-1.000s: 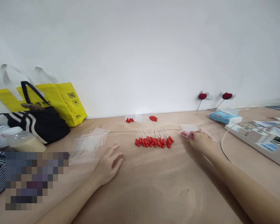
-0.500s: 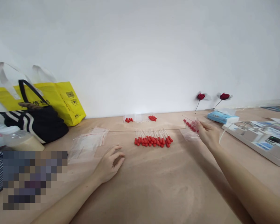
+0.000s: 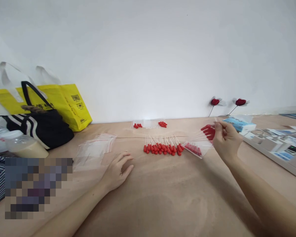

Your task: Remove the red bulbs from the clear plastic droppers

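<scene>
My right hand (image 3: 225, 140) pinches one end of a clear plastic zip bag (image 3: 204, 140) between thumb and fingers. Thin white sticks with red bulb-shaped heads lie inside it, heads showing at both ends. The bag is tilted, its far end low and just right of a loose row of similar red-headed sticks (image 3: 162, 148) on the table. My left hand (image 3: 118, 171) rests on the tabletop with fingers slightly curled and apart, holding nothing. Flat clear zip bags (image 3: 93, 153) lie to its left. Another bag of red-headed sticks (image 3: 149, 124) lies by the wall.
A yellow bag (image 3: 74, 107), a black bag (image 3: 45, 130) and a bottle (image 3: 26, 144) stand at left. Two red fabric roses (image 3: 215, 101) lean at the wall. A blue tissue pack (image 3: 240, 125) and a white power strip (image 3: 273, 154) with plugs lie at right.
My right hand has turned the bag, swinging its free end down and left toward the row, so more of it shows. My left hand stays at rest.
</scene>
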Demonstrator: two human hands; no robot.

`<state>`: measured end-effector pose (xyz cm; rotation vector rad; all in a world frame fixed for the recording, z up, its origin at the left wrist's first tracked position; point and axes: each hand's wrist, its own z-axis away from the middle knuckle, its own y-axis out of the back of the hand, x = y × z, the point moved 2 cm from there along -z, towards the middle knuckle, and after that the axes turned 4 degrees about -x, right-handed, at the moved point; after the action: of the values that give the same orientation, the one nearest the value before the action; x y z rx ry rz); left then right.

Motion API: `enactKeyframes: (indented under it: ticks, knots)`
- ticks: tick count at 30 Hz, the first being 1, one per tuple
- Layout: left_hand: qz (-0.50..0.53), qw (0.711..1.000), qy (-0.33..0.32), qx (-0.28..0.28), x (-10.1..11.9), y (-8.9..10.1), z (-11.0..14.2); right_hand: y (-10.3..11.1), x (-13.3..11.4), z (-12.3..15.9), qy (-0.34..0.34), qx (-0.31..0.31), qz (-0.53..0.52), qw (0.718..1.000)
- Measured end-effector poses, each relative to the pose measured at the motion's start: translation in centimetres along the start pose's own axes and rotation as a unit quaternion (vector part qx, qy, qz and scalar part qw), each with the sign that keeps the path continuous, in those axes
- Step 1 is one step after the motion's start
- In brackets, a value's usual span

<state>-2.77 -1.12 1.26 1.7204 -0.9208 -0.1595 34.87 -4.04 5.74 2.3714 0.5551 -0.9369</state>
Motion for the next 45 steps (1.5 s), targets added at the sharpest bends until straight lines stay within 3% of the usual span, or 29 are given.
enactKeyframes:
  ticks: [1, 4, 7, 10, 13, 16, 18, 22, 26, 28, 31, 45]
  knots:
    - [0.024, 1.000, 0.010, 0.003, 0.2, 0.1, -0.2, -0.4, -1.2, 0.5, -0.024, -0.003, -0.062, 0.998]
    - [0.156, 0.985, 0.074, -0.012, 0.9, 0.2, -1.2, -3.7, -4.2, 3.3, -0.098, -0.171, -0.204, 0.959]
    - [0.317, 0.935, 0.148, -0.053, 1.7, -0.1, -2.2, -8.0, -5.8, 7.4, -0.177, -0.326, -0.303, 0.878]
    - [0.370, 0.906, 0.169, -0.116, 2.6, -0.6, -3.0, -11.0, -6.2, 10.5, -0.280, -0.377, -0.374, 0.800]
    - [0.357, 0.905, 0.151, -0.176, 2.8, -1.3, -3.4, -11.9, -6.3, 11.8, -0.348, -0.425, -0.404, 0.731]
    - [0.337, 0.910, 0.129, -0.203, 2.2, -1.9, -3.5, -11.3, -6.2, 11.7, -0.356, -0.486, -0.392, 0.695]
    - [0.320, 0.916, 0.120, -0.210, 1.6, -2.1, -3.5, -10.6, -5.8, 11.4, -0.359, -0.512, -0.367, 0.688]
    - [0.232, 0.949, 0.089, -0.196, 1.8, -1.8, -3.7, -10.1, -5.2, 11.1, -0.363, -0.515, -0.336, 0.701]
    - [0.129, 0.978, -0.043, -0.159, 4.1, -1.6, -4.7, -10.3, -5.4, 11.1, -0.360, -0.511, -0.319, 0.712]
    - [0.100, 0.977, -0.105, -0.157, 5.1, -2.0, -5.3, -10.3, -5.6, 11.1, -0.355, -0.517, -0.327, 0.707]
    - [0.072, 0.972, -0.149, -0.165, 5.6, -2.8, -6.0, -10.2, -5.8, 11.0, -0.350, -0.524, -0.342, 0.697]
    - [0.052, 0.961, -0.210, -0.173, 5.6, -2.8, -6.0, -10.3, -5.7, 10.9, -0.357, -0.529, -0.334, 0.694]
